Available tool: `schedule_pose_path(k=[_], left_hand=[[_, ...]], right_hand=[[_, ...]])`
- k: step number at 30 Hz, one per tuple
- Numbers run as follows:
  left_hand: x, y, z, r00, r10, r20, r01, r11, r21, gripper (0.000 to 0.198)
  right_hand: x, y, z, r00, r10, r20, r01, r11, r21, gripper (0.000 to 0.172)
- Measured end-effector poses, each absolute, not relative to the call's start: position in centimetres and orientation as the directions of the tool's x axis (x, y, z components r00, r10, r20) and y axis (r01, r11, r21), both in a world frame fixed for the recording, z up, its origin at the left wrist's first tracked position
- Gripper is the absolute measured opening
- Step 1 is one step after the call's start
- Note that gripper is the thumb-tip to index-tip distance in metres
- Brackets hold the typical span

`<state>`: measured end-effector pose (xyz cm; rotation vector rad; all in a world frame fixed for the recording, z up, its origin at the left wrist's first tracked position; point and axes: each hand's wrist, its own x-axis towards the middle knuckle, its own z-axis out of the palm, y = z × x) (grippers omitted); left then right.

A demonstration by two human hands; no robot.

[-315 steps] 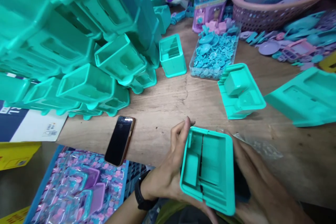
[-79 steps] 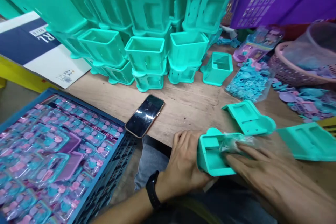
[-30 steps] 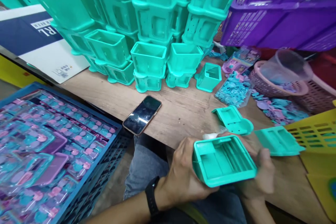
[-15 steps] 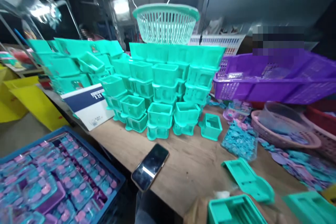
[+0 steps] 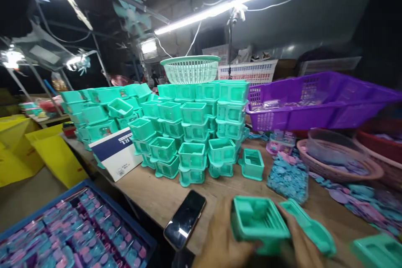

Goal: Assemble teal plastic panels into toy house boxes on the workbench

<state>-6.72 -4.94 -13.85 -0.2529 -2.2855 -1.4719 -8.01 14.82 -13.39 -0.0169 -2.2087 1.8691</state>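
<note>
A teal plastic box part (image 5: 256,220) with an open, ribbed inside sits low in the head view, held between both hands. My left hand (image 5: 221,243) grips its left side, blurred by motion. My right hand (image 5: 297,245) wraps its right side from below. A flat teal part (image 5: 309,228) lies on the wooden table (image 5: 157,194) just right of the held box. A black phone (image 5: 185,219) rests at the table's near edge, left of my left hand.
A tall stack of teal boxes (image 5: 188,130) fills the table's back. One single teal box (image 5: 252,163) stands apart. A purple basket (image 5: 317,100), a pink basket (image 5: 337,163), blue small parts (image 5: 289,178), a blue crate of packaged toys (image 5: 78,230) and yellow bins (image 5: 40,150) surround the table.
The view has tilted up from the table to the room, lights and ceiling. Both hands have kept the teal box part and lifted it slightly forward over the table edge.
</note>
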Motion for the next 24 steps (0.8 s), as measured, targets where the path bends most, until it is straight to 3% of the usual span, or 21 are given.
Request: schedule_pose_path(k=[2, 5, 9, 12, 16, 19, 21, 24], left_hand=[[-8.5, -7.0, -12.1, -0.897, 0.031, 0.440, 0.413, 0.408, 0.814, 0.084], [-11.2, -9.7, -10.4, -0.845, -0.030, 0.534, 0.397, 0.635, 0.663, 0.076], [-12.3, -10.9, -10.0, -0.816, -0.113, 0.566, 0.303, 0.752, 0.586, 0.055], [-11.1, -10.2, -9.6, -0.791, -0.181, 0.584, 0.215, 0.812, 0.542, 0.040], [-9.1, -7.8, -8.7, -0.722, -0.149, 0.675, 0.182, 0.902, 0.393, 0.034], [-8.0, -4.9, -8.9, -0.661, 0.013, 0.751, 0.337, 0.898, 0.282, 0.032], [-7.5, -2.8, -9.3, -0.685, 0.113, 0.719, 0.475, 0.818, 0.324, 0.035], [-7.5, 0.0, -10.0, -0.778, 0.275, 0.565, 0.575, 0.674, 0.464, 0.054]], right_hand=[[-7.7, 15.6, -13.6, -0.961, 0.150, 0.231, -0.184, 0.271, -0.945, 0.061], [-6.6, 17.1, -13.7, -0.941, 0.094, 0.325, -0.260, 0.416, -0.871, 0.048], [-4.9, 19.1, -13.0, -0.778, 0.046, 0.626, -0.422, 0.700, -0.576, 0.031], [-4.4, 20.6, -12.6, -0.673, 0.101, 0.732, -0.377, 0.806, -0.457, 0.031], [-5.0, 21.6, -13.2, -0.688, 0.091, 0.720, -0.288, 0.876, -0.386, 0.034], [-6.0, 21.2, -14.1, -0.750, 0.105, 0.653, -0.247, 0.872, -0.423, 0.049], [-6.7, 20.7, -14.5, -0.798, 0.113, 0.591, -0.228, 0.852, -0.471, 0.059], [-7.2, 20.1, -14.9, -0.858, 0.109, 0.503, -0.221, 0.804, -0.552, 0.066]])
